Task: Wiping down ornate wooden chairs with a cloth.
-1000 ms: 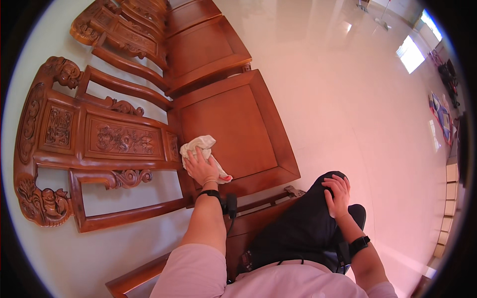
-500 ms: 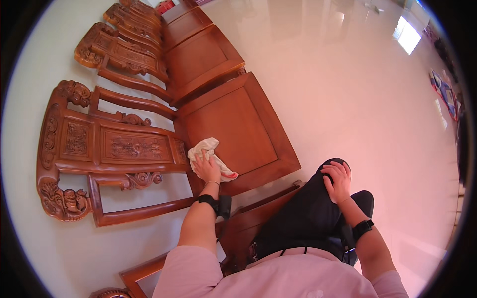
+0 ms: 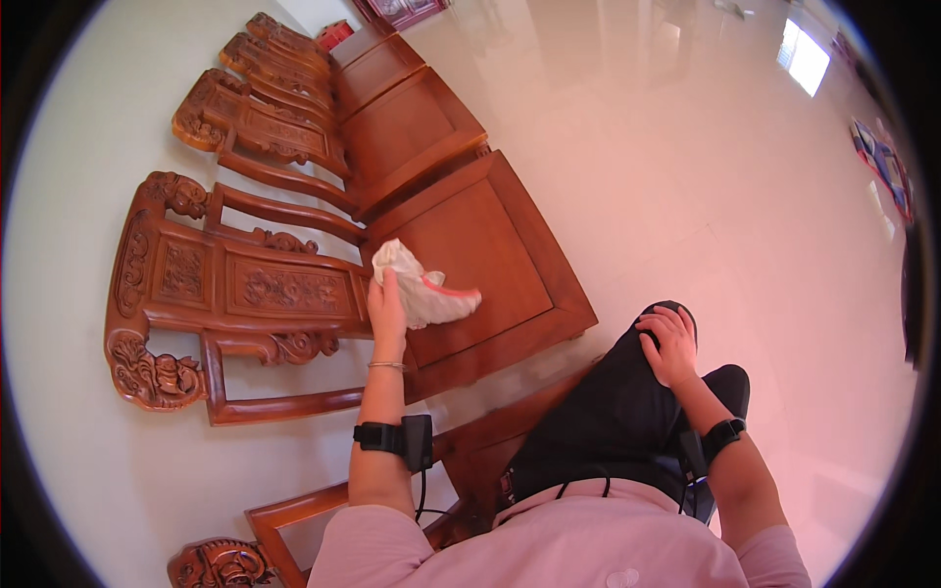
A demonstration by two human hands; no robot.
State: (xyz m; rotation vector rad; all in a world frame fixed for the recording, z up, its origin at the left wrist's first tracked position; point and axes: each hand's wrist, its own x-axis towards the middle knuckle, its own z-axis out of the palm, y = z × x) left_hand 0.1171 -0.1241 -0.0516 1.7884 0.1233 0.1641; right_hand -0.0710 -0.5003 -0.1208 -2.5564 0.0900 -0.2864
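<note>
Looks like a wiping step on dark timber; calls next, most likely, for a flatter spread and even pressure under the palm. Beyond and around the right hand [image 3: 669, 343], glossy pale floor [image 3: 667, 186], with a bright reflected patch [image 3: 804, 59] far ahead. Well left of the left hand [image 3: 385, 306], pale wall [image 3: 59, 265]. Ahead of that hand, running away in a line, carved chairs [image 3: 397, 118] in polished reddish-brown wood. Just left of it, the nearest backrest [image 3: 284, 292], scrolled and panelled; just right of it, a smooth framed seat [image 3: 480, 240]. Under the right hand, black trousers [image 3: 598, 416], at the knee, with fingers loosely apart and nothing held. In the left hand, clamped under the thumb, other fingers mostly hidden, a bunched whitish cloth [image 3: 421, 302] with a red edge, over the seat; cannot tell whether touching wood. Behind that hand, a thin bracelet [image 3: 385, 365].
</note>
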